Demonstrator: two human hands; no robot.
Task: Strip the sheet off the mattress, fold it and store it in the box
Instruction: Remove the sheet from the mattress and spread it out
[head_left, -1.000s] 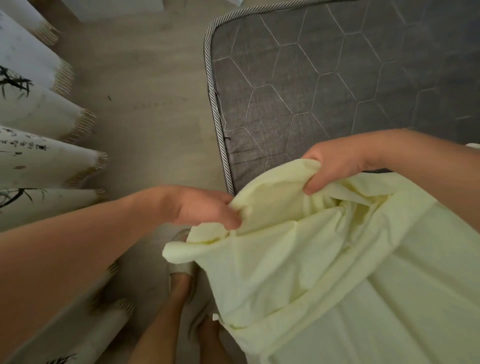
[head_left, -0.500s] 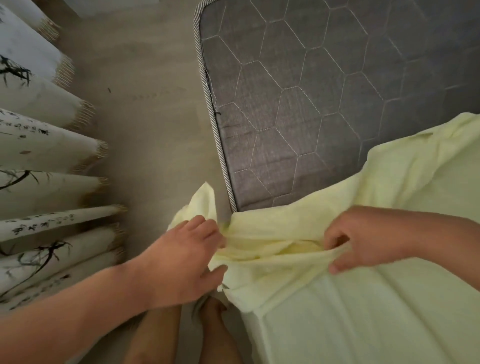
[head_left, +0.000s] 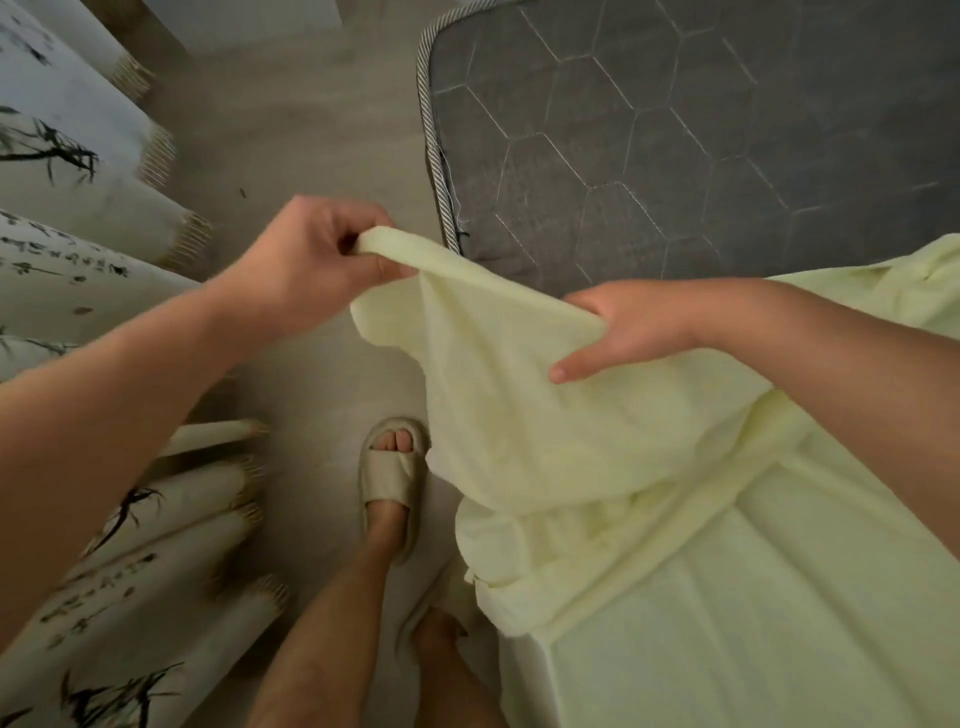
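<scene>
Grey wood-look floor (head_left: 291, 130) runs between pleated ink-printed curtains (head_left: 78, 244) on the left and a grey hexagon-quilted mattress (head_left: 675, 145) on the right. Its far corner lies bare; the pale yellow sheet (head_left: 649, 519) covers the near part and hangs bunched over the edge. The left hand (head_left: 311, 260) pinches the sheet's corner, the right hand (head_left: 634, 327) grips its hem. A foot in a beige slipper (head_left: 392, 488) stands below

Dim, soft indoor light, no hard shadows; wide-angle bending and motion blur at the edges
</scene>
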